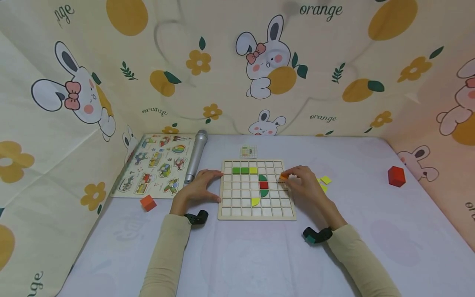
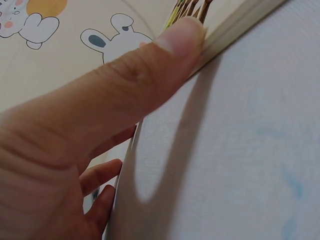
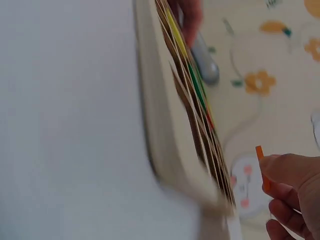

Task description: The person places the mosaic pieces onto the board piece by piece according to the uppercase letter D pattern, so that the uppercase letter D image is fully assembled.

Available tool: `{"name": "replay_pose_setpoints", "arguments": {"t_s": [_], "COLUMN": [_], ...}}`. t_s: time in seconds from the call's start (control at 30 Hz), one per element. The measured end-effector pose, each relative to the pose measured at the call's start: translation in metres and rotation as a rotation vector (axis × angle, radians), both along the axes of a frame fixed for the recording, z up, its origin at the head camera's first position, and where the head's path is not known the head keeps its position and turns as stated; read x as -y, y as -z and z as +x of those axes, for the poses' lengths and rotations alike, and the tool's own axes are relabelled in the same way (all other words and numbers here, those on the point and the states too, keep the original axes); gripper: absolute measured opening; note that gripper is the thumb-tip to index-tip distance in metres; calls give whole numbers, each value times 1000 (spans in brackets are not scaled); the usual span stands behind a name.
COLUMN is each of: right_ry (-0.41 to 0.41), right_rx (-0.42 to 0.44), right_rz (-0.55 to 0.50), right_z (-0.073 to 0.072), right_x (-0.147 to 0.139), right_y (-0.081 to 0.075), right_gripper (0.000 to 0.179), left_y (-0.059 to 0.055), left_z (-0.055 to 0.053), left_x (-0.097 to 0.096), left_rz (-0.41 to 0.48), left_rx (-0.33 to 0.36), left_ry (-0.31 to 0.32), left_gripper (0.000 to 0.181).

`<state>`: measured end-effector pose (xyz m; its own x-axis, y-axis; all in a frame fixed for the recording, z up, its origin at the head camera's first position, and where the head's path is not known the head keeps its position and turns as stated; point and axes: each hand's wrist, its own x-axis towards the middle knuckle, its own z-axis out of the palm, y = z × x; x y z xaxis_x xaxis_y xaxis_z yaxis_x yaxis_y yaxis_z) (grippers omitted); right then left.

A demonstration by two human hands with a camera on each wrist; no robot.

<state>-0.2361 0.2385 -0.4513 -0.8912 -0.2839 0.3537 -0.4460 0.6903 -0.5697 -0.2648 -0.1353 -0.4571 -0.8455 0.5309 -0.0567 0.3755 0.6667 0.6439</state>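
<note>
A wooden grid board [image 1: 257,218] lies flat on the table, holding green, yellow and red tiles in some of its squares. At its left edge rests my left hand [image 1: 200,186], thumb and index finger spread apart; in the left wrist view the thumb [image 2: 150,70] reaches the board's side. My right hand [image 1: 306,183] pinches a small orange tile [image 3: 263,170] between thumb and fingertips, over the board's right side. Beside that hand several yellow tiles [image 1: 326,180] lie on the table, partly hidden behind it. A small printed pattern card [image 1: 248,152] lies just beyond the board.
Back left lies a picture puzzle board [image 1: 128,167], with a silver microphone-like cylinder [image 1: 196,154] along its right edge. One orange-red block [image 1: 148,203] sits in front of the puzzle; a red block [image 1: 396,176] stands far right. Printed cloth walls [image 1: 222,82] enclose the table.
</note>
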Motion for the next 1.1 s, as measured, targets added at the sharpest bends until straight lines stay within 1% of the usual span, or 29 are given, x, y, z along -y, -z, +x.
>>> {"name": "replay_pose_setpoints", "arguments": {"t_s": [0.1,0.2,0.27,0.4,0.57,0.63,0.83,0.93,1.1], "right_ry": [-65,-171,-240,-352,-452,-466,-459,-456,-436], "right_rx": [-24,-83,-105,-118,-123,-120,-86,-91,-91], "right_rz": [11,7,3,-7,-23,-15,19,29,35], "right_z": [6,13,17,24,26,26,26,25,25], "right_x": [19,38,49,67,83,87,91,92,93], "right_y": [-1,0,1,6,10,12,14,14,14], "right_gripper": [21,18,17,16,13,13,11,11,12], "left_y": [2,2,2,1,0,1,1,1,0], "left_z": [-1,-1,-1,0,0,0,0,1,1], "left_x": [0,0,-1,-2,-2,-1,-1,0,-1], "left_rz": [-1,-3,-3,1,-1,-3,-2,5,10], "left_rx": [-4,-4,-3,5,24,27,23,9,13], "left_ry": [4,3,2,-3,-24,-28,-23,-12,-12], "left_gripper": [89,88,88,87,88,88,89,89,88]}}
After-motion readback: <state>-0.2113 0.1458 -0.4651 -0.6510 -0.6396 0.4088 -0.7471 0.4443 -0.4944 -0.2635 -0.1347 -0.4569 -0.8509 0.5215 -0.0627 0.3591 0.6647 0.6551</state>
